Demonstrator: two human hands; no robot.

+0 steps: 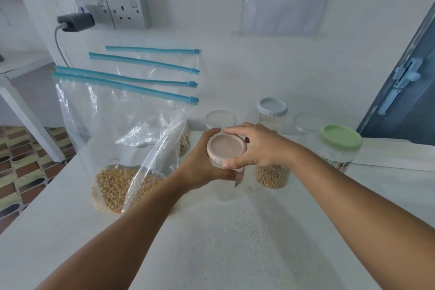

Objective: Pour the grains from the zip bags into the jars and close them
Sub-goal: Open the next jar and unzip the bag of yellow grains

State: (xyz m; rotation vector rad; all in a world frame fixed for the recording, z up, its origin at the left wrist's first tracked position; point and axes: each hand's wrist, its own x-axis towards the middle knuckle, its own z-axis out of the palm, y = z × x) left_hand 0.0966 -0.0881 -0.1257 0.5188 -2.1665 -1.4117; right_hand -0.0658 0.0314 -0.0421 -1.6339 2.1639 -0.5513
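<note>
A clear jar with a pink lid stands at the middle of the white table. My left hand wraps around the jar's left side. My right hand grips the pink lid from the right, fingers around its rim. A zip bag with yellow grains in its bottom stands to the left, its blue zipper at the top. Several more zip bags lean behind it against the wall. A jar holding pale round grains is partly hidden behind my right wrist.
At the back stand a jar with a clear lid, a grey-lidded jar, another clear jar and a green-lidded jar. Fine white spilled grains cover the table near me. A wall socket with a charger is at the upper left.
</note>
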